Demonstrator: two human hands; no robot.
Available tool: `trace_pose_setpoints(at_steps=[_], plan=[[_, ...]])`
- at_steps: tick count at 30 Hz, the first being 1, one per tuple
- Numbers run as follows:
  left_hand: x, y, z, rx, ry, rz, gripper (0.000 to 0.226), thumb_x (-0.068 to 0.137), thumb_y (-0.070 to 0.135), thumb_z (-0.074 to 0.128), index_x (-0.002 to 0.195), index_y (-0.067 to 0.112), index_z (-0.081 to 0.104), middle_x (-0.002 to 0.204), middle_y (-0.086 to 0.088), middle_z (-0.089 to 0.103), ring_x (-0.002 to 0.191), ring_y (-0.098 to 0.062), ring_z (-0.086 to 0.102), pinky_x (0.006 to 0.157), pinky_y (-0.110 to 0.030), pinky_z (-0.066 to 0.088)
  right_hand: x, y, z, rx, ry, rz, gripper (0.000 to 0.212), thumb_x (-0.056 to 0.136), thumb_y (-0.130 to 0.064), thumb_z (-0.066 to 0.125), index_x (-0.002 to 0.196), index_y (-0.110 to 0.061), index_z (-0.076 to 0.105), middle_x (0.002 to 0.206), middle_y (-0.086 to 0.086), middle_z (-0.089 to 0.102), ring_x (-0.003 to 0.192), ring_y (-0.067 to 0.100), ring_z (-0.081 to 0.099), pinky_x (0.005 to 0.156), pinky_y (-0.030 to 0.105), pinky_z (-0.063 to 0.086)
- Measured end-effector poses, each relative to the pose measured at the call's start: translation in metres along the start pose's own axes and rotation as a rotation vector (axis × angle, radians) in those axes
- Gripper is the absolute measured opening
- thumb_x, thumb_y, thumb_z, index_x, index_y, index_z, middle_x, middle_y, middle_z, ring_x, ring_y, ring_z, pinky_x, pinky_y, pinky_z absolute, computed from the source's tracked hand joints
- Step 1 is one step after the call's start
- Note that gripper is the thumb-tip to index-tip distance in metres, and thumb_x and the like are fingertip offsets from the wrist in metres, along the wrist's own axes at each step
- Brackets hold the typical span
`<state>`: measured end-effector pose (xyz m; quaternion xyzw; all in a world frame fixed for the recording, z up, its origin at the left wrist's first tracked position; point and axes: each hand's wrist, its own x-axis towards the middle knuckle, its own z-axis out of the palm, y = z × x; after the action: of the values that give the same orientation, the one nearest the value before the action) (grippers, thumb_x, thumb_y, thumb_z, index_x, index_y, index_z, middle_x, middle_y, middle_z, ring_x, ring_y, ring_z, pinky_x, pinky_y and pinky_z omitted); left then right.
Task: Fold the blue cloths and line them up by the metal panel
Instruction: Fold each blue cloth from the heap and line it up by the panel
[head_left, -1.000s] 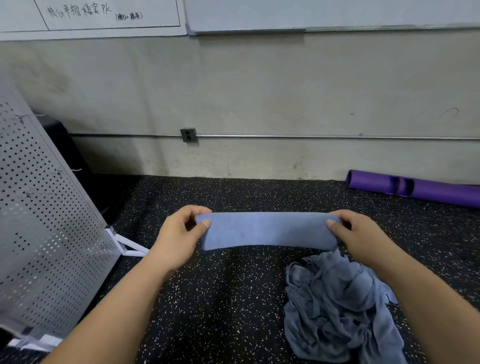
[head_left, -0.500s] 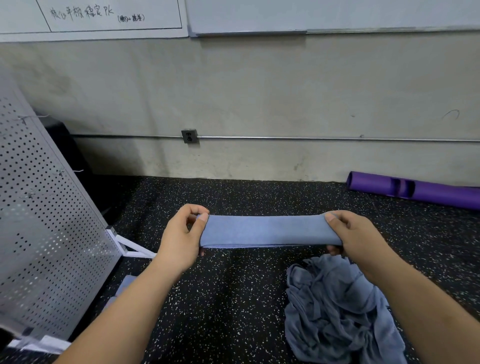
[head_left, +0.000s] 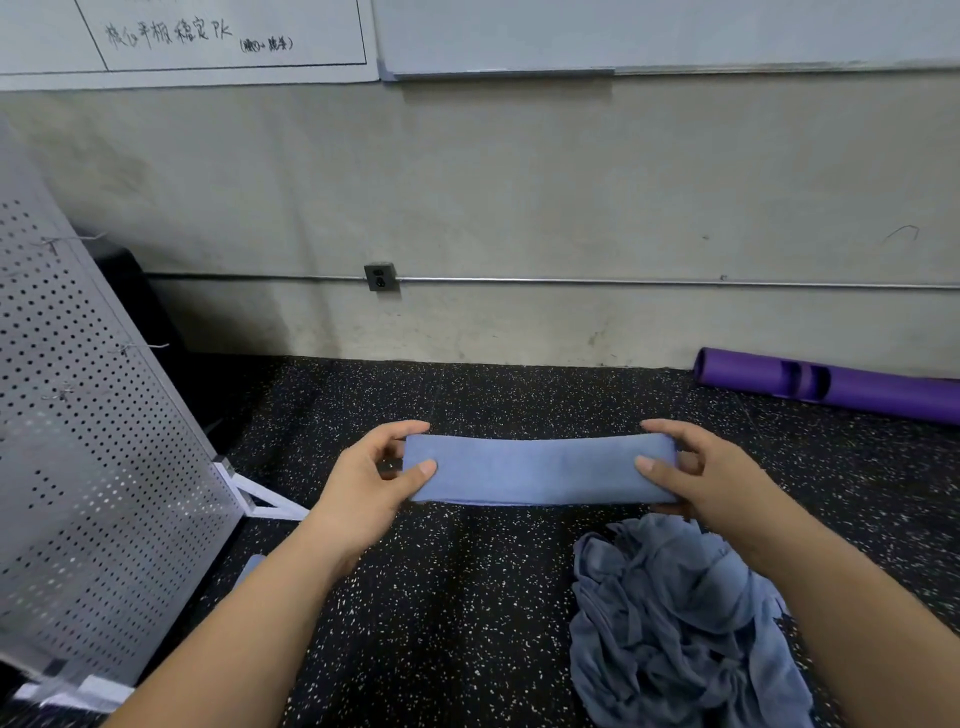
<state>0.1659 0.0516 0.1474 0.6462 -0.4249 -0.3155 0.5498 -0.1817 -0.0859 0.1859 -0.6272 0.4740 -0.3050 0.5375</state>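
Note:
A folded blue cloth (head_left: 535, 470) is stretched as a long flat strip above the speckled black floor. My left hand (head_left: 371, 480) pinches its left end between thumb and fingers. My right hand (head_left: 698, 478) pinches its right end the same way. A crumpled heap of blue cloths (head_left: 675, 623) lies on the floor at the lower right, under my right forearm. The perforated metal panel (head_left: 88, 441) leans at the left. A corner of another blue cloth (head_left: 250, 567) peeks out beside my left forearm near the panel's base.
The panel's white foot bracket (head_left: 260, 496) juts onto the floor (head_left: 467, 597) left of my left hand. A purple roll (head_left: 831, 387) lies along the wall at the far right. A grey wall with a metal conduit (head_left: 623, 282) closes the far side.
The strip was turned edge-on half a second ago and now shows its flat face again. Both hands kept their hold and shifted slightly.

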Motion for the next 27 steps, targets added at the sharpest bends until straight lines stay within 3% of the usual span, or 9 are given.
trace_pose_setpoints(at_steps=[4, 8, 10, 14, 18, 21, 25, 27], plan=[[0.004, -0.006, -0.003, 0.324, 0.036, 0.057, 0.026, 0.097, 0.023, 0.078, 0.117, 0.037, 0.071, 0.105, 0.011, 0.074, 0.091, -0.009, 0.068, 0.085, -0.032, 0.056, 0.003, 0.004, -0.001, -0.047, 0.094, -0.056, 0.022, 0.095, -0.016, 0.079, 0.116, -0.013, 0.076, 0.089, 0.002, 0.082, 0.074, 0.009, 0.077, 0.060, 0.016, 0.057], [0.000, -0.014, 0.003, 0.758, -0.104, 0.027, 0.015, 0.101, 0.034, 0.070, 0.107, 0.037, 0.056, 0.101, 0.015, 0.066, 0.089, -0.008, 0.063, 0.079, -0.036, 0.053, 0.005, 0.004, 0.005, -0.133, 0.139, -0.204, 0.019, 0.091, -0.018, 0.084, 0.109, -0.017, 0.077, 0.097, 0.000, 0.081, 0.090, 0.016, 0.077, 0.077, 0.018, 0.060], [-0.003, -0.018, 0.005, 0.911, -0.206, -0.045, 0.017, 0.101, 0.038, 0.069, 0.108, 0.035, 0.054, 0.104, 0.012, 0.064, 0.094, -0.011, 0.062, 0.085, -0.039, 0.055, 0.002, 0.000, 0.011, -0.151, 0.112, -0.295, 0.019, 0.090, -0.017, 0.084, 0.108, -0.021, 0.077, 0.098, -0.004, 0.080, 0.092, 0.016, 0.076, 0.082, 0.019, 0.060], [-0.009, -0.017, 0.018, 1.082, -0.296, -0.075, 0.035, 0.102, 0.047, 0.065, 0.132, 0.033, 0.054, 0.129, 0.009, 0.058, 0.122, -0.018, 0.058, 0.106, -0.043, 0.052, -0.010, -0.013, 0.028, -0.233, 0.053, -0.461, 0.024, 0.090, -0.019, 0.085, 0.107, -0.033, 0.075, 0.094, -0.016, 0.077, 0.086, 0.006, 0.073, 0.077, 0.014, 0.055], [-0.019, 0.000, 0.043, 0.748, -0.311, 0.168, 0.061, 0.099, 0.049, 0.069, 0.154, 0.036, 0.044, 0.153, 0.018, 0.049, 0.141, -0.002, 0.048, 0.122, -0.038, 0.041, -0.018, -0.020, 0.046, -0.420, -0.011, -0.582, 0.030, 0.087, -0.025, 0.088, 0.109, -0.041, 0.075, 0.102, -0.019, 0.072, 0.096, 0.007, 0.070, 0.082, 0.015, 0.051], [-0.029, 0.021, 0.070, 0.402, -0.342, 0.263, 0.068, 0.097, 0.042, 0.076, 0.156, 0.036, 0.043, 0.152, 0.022, 0.054, 0.141, 0.007, 0.047, 0.122, -0.032, 0.039, -0.023, -0.020, 0.057, -0.460, -0.037, -0.596, 0.032, 0.082, -0.029, 0.091, 0.109, -0.038, 0.077, 0.103, -0.021, 0.073, 0.099, 0.005, 0.071, 0.083, 0.015, 0.052], [-0.038, 0.039, 0.097, 0.086, -0.330, 0.242, 0.044, 0.103, 0.026, 0.071, 0.145, 0.029, 0.058, 0.132, 0.013, 0.071, 0.126, -0.006, 0.065, 0.110, -0.034, 0.050, -0.030, -0.020, 0.066, -0.351, 0.035, -0.522, 0.039, 0.078, -0.010, 0.091, 0.103, -0.037, 0.075, 0.096, -0.024, 0.076, 0.093, 0.000, 0.072, 0.081, 0.012, 0.052], [-0.039, 0.042, 0.104, -0.052, -0.248, 0.214, 0.030, 0.105, 0.015, 0.068, 0.134, 0.019, 0.067, 0.122, 0.004, 0.076, 0.115, -0.011, 0.072, 0.102, -0.030, 0.055, -0.031, -0.019, 0.068, -0.324, 0.078, -0.518, 0.040, 0.078, -0.012, 0.091, 0.100, -0.038, 0.070, 0.093, -0.022, 0.076, 0.090, 0.002, 0.073, 0.079, 0.014, 0.054]])
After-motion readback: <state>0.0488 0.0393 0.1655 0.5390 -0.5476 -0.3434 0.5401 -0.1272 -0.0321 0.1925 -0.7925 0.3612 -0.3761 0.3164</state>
